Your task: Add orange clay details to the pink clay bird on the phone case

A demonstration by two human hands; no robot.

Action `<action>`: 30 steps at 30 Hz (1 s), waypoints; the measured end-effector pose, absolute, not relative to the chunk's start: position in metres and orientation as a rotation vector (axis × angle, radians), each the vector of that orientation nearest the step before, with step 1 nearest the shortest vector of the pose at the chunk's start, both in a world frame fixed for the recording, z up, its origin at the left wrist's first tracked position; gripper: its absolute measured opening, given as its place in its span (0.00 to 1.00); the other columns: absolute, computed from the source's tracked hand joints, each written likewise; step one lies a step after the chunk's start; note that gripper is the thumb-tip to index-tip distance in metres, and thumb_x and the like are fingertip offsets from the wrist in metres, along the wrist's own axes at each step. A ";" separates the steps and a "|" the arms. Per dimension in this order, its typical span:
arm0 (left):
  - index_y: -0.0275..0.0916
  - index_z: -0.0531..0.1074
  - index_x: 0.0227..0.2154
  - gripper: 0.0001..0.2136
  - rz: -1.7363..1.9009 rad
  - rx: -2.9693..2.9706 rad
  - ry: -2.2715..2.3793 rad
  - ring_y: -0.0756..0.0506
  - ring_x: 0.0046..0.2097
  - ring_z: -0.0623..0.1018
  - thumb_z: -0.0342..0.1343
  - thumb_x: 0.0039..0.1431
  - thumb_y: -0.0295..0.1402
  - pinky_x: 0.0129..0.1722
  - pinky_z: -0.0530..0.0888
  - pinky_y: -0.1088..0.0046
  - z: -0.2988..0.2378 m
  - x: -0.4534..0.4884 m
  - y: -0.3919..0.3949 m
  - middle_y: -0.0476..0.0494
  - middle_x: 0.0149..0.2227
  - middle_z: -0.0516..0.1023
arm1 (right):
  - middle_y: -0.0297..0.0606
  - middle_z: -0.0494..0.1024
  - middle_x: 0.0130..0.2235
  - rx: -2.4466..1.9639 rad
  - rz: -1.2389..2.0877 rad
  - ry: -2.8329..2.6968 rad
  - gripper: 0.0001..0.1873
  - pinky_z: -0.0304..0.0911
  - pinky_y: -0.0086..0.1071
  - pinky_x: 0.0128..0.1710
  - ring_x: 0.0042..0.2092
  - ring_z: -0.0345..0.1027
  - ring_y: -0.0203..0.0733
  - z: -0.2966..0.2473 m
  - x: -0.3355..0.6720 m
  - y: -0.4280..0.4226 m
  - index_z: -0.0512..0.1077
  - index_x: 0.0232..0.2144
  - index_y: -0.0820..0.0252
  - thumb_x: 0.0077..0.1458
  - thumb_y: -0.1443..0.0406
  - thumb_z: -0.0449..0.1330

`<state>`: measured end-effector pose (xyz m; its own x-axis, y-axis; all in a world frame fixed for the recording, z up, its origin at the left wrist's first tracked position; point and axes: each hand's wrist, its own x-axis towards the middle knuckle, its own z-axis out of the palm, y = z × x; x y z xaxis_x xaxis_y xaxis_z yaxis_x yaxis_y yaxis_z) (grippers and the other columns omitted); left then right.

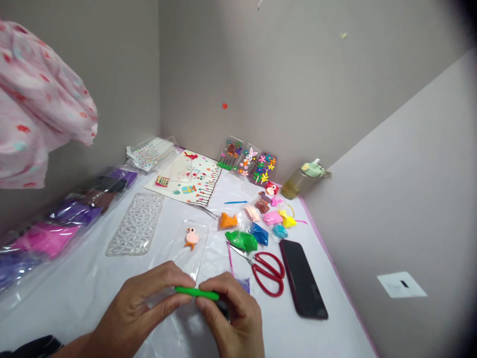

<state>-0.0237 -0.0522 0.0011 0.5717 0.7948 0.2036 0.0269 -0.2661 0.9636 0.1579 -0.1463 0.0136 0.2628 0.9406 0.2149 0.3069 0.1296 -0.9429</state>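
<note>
Between both hands is a flat strip of bright green clay (pixel 197 293), held level above the near part of the table. My left hand (pixel 149 303) pinches its left end between thumb and fingers. On its right end, my right hand (pixel 233 311) closes with thumb and forefinger. Something dark shows under the right fingers; I cannot tell what it is. Just beyond the hands lies a clear phone case (pixel 201 248) bearing a pale pink clay bird (pixel 192 237) with an orange tail. A green clay packet (pixel 243 241) sits to its right.
Red-handled scissors (pixel 268 273) and a black phone (pixel 303 278) lie to the right. Several colored clay packets (pixel 273 218) sit behind them. A bottle (pixel 303 179) stands by the wall, and decorated cases (pixel 248 161) lean there. A textured clear case (pixel 136 223) lies left.
</note>
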 end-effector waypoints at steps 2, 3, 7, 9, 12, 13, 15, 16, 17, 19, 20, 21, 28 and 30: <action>0.52 0.85 0.39 0.04 0.854 1.674 0.735 0.48 0.39 0.85 0.67 0.61 0.37 0.42 0.78 0.84 0.001 -0.023 -0.054 0.54 0.36 0.87 | 0.35 0.83 0.32 -1.417 0.679 -1.288 0.03 0.70 0.27 0.34 0.33 0.77 0.40 0.015 0.158 -0.147 0.84 0.37 0.54 0.62 0.65 0.69; 0.52 0.85 0.38 0.04 0.848 1.663 0.739 0.48 0.39 0.85 0.67 0.62 0.38 0.42 0.78 0.84 0.002 -0.023 -0.055 0.54 0.36 0.87 | 0.34 0.83 0.31 -1.422 0.670 -1.293 0.04 0.69 0.27 0.33 0.32 0.76 0.39 0.016 0.158 -0.147 0.84 0.37 0.54 0.63 0.63 0.68; 0.49 0.84 0.33 0.07 0.825 1.607 0.720 0.49 0.36 0.83 0.62 0.65 0.38 0.40 0.76 0.83 0.005 -0.021 -0.058 0.54 0.32 0.84 | 0.35 0.82 0.30 -1.418 0.692 -1.300 0.10 0.68 0.28 0.31 0.31 0.76 0.39 0.014 0.157 -0.148 0.84 0.39 0.54 0.68 0.59 0.64; 0.48 0.83 0.31 0.09 0.837 1.592 0.730 0.49 0.33 0.81 0.62 0.65 0.40 0.38 0.75 0.83 0.006 -0.022 -0.059 0.54 0.30 0.82 | 0.36 0.83 0.31 -1.417 0.680 -1.287 0.08 0.70 0.28 0.32 0.32 0.77 0.40 0.014 0.156 -0.147 0.84 0.39 0.54 0.67 0.61 0.64; 0.48 0.84 0.33 0.08 0.884 1.557 0.816 0.48 0.34 0.81 0.68 0.60 0.45 0.40 0.77 0.82 0.006 -0.022 -0.060 0.54 0.30 0.83 | 0.37 0.83 0.35 -1.392 0.624 -1.301 0.05 0.72 0.28 0.35 0.35 0.78 0.41 0.014 0.155 -0.145 0.83 0.39 0.54 0.62 0.67 0.67; 0.49 0.84 0.34 0.08 0.891 1.551 0.831 0.47 0.35 0.82 0.70 0.58 0.45 0.41 0.77 0.82 0.007 -0.022 -0.060 0.54 0.31 0.83 | 0.37 0.83 0.35 -1.382 0.607 -1.295 0.06 0.72 0.28 0.35 0.36 0.78 0.41 0.014 0.155 -0.145 0.83 0.39 0.54 0.61 0.69 0.67; 0.50 0.84 0.34 0.06 0.904 1.554 0.808 0.47 0.37 0.83 0.71 0.57 0.43 0.42 0.77 0.82 0.007 -0.020 -0.060 0.54 0.32 0.84 | 0.36 0.82 0.36 -1.380 0.584 -1.274 0.08 0.71 0.28 0.34 0.35 0.77 0.40 0.015 0.154 -0.144 0.81 0.39 0.55 0.58 0.71 0.67; 0.50 0.84 0.34 0.04 0.917 1.558 0.782 0.48 0.37 0.82 0.70 0.60 0.41 0.42 0.76 0.83 0.008 -0.019 -0.061 0.54 0.33 0.84 | 0.35 0.82 0.35 -1.394 0.582 -1.263 0.08 0.71 0.27 0.34 0.35 0.77 0.40 0.015 0.155 -0.144 0.81 0.38 0.55 0.58 0.71 0.67; 0.51 0.84 0.34 0.03 0.937 1.558 0.764 0.48 0.37 0.82 0.68 0.61 0.40 0.42 0.76 0.83 0.008 -0.018 -0.060 0.54 0.33 0.83 | 0.34 0.82 0.34 -1.413 0.589 -1.258 0.07 0.71 0.27 0.34 0.34 0.76 0.39 0.014 0.155 -0.145 0.81 0.38 0.55 0.58 0.71 0.67; 0.51 0.84 0.35 0.02 0.977 1.552 0.758 0.49 0.39 0.82 0.67 0.61 0.36 0.44 0.75 0.85 0.008 -0.016 -0.060 0.54 0.34 0.83 | 0.33 0.81 0.32 -1.453 0.623 -1.265 0.03 0.70 0.27 0.33 0.33 0.75 0.39 0.014 0.156 -0.146 0.81 0.37 0.55 0.60 0.68 0.68; 0.52 0.84 0.35 0.03 0.985 1.553 0.757 0.49 0.39 0.82 0.68 0.60 0.35 0.44 0.75 0.85 0.008 -0.016 -0.059 0.54 0.35 0.83 | 0.33 0.81 0.31 -1.466 0.639 -1.269 0.02 0.69 0.27 0.32 0.32 0.75 0.38 0.013 0.156 -0.147 0.81 0.36 0.55 0.61 0.66 0.68; 0.52 0.84 0.36 0.04 0.978 1.557 0.746 0.49 0.40 0.82 0.68 0.59 0.33 0.45 0.74 0.85 0.007 -0.016 -0.059 0.54 0.35 0.83 | 0.33 0.81 0.30 -1.474 0.650 -1.272 0.03 0.69 0.27 0.31 0.31 0.74 0.38 0.012 0.157 -0.148 0.81 0.35 0.55 0.62 0.64 0.67; 0.53 0.86 0.33 0.02 0.834 1.509 0.771 0.50 0.36 0.82 0.68 0.60 0.38 0.41 0.74 0.85 0.007 -0.021 -0.061 0.57 0.32 0.84 | 0.36 0.84 0.36 -1.381 0.801 -1.220 0.07 0.72 0.27 0.37 0.37 0.80 0.41 0.006 0.155 -0.149 0.82 0.43 0.54 0.60 0.67 0.69; 0.53 0.85 0.33 0.03 0.840 1.470 0.862 0.49 0.36 0.82 0.72 0.55 0.39 0.41 0.75 0.85 0.007 -0.022 -0.061 0.58 0.32 0.85 | 0.34 0.83 0.35 -1.387 0.761 -1.261 0.05 0.71 0.26 0.37 0.36 0.78 0.39 0.007 0.154 -0.148 0.82 0.38 0.54 0.60 0.69 0.69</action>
<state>-0.0217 -0.0613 0.0073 0.4692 0.8828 0.0235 0.0459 -0.0510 0.9976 0.1542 -0.1480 0.0068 0.2384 0.9524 0.1900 0.2762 0.1211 -0.9535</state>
